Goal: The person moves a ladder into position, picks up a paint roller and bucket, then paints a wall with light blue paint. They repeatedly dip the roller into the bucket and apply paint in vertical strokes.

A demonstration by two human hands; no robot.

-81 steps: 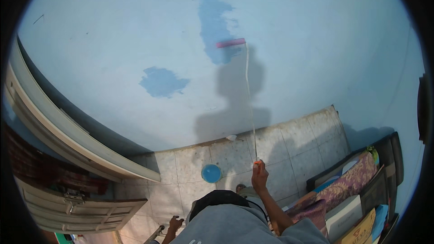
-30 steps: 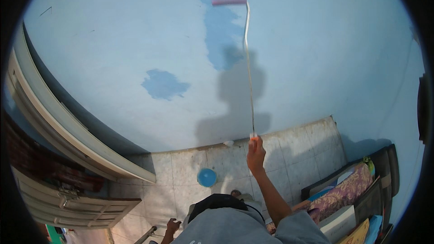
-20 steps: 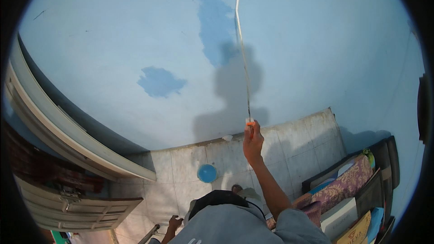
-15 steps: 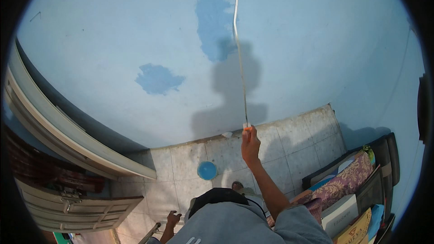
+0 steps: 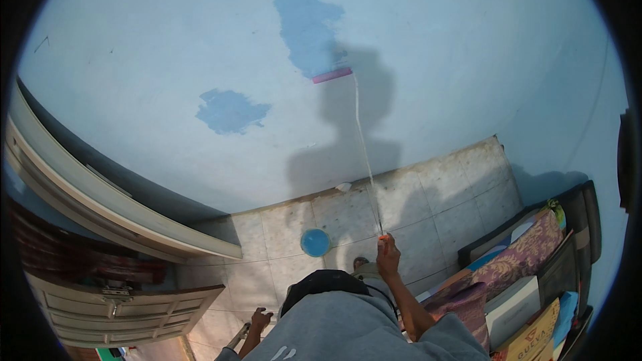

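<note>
Pale blue wall (image 5: pixel 455 60), seen from the wearer's head through a round, bending lens, filled the upper view, with darker blue paint on it: a ragged upright strip (image 5: pixel 301 20) and, to its left, a separate blotch (image 5: pixel 232 111). At the strip's lower end lay a paint roller with a pink sleeve (image 5: pixel 332 75), seemingly against the wall, its long, thin, whitish rod running down to an orange grip. The right hand (image 5: pixel 388 254) was clamped on that grip, at the rod's near end, probably because the length gave reach. The left hand (image 5: pixel 261 319) hung low by the body, apparently holding nothing, its half-curled fingers apart, near a slim beige rail (image 5: pixel 237 339).

On the grey-white tiled floor (image 5: pixel 281 234) stood a round bucket, blue inside (image 5: pixel 328 246), just ahead of the wearer, perhaps kept there to be within reach. A cream panelled door (image 5: pixel 134 307) stood at lower left. At right, purple cloth with a pale floral pattern (image 5: pixel 528 247) lay among stacked goods, including a white box (image 5: pixel 513 311).

Printed lettering and an emblem showed on a mustard-yellow box (image 5: pixel 531 334); white marks crossed the grey shirt (image 5: pixel 328 321).
</note>
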